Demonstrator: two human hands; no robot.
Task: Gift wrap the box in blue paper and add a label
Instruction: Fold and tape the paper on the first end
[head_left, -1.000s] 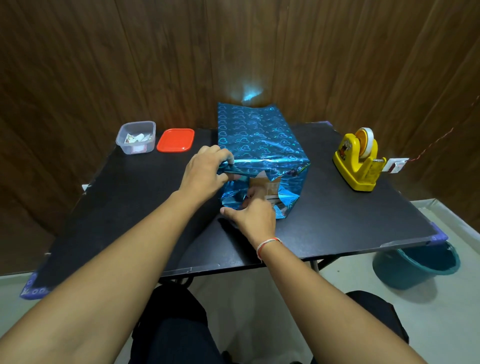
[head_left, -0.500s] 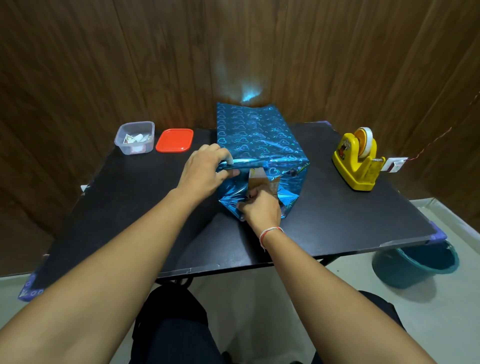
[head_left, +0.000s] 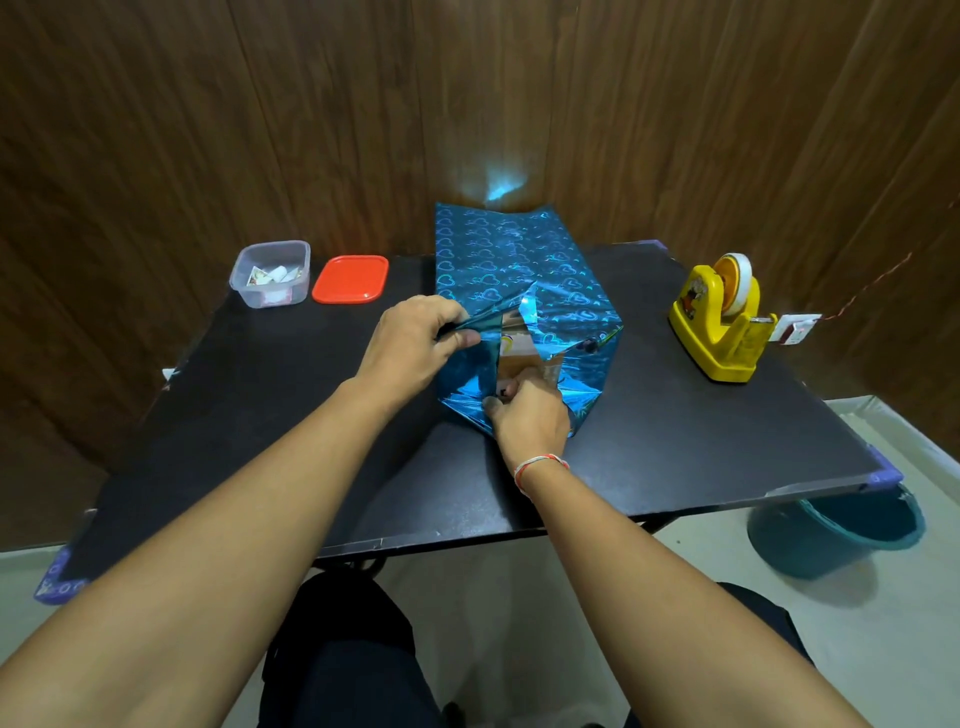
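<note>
The box (head_left: 527, 358) stood near the middle of the black table (head_left: 291, 415), covered almost fully by the blue paper (head_left: 511, 265) with a heart pattern. Its long axis ran from 6 o'clock to 12 o'clock, away from the person, and the near end, which faced 6 o'clock, was open. There a patch of brown cardboard showed between the loose flaps. The far end of the paper stood up against the wooden wall (head_left: 208, 130), so the far face of the box was hidden.

The left hand (head_left: 415, 345) pinched the left flap between thumb and fingers, at 9 o'clock from the open end. The right hand (head_left: 527, 418) was at the bottom of this end with its fingers curled on the lower flap; the fingertips were hidden behind the paper, so I could not tell how they touched the cardboard. A thread bracelet (head_left: 540, 467) was on the right wrist.

At 10 o'clock from the box stood one clear container (head_left: 270, 273) with small papers inside, too small to read, and just beside it lay one red lid (head_left: 350, 279). At 3 o'clock, well apart, stood one yellow tape dispenser (head_left: 719, 322) with one roll. Under the table corner at 4 o'clock one teal bucket (head_left: 836, 535) was partly hidden by the table.
</note>
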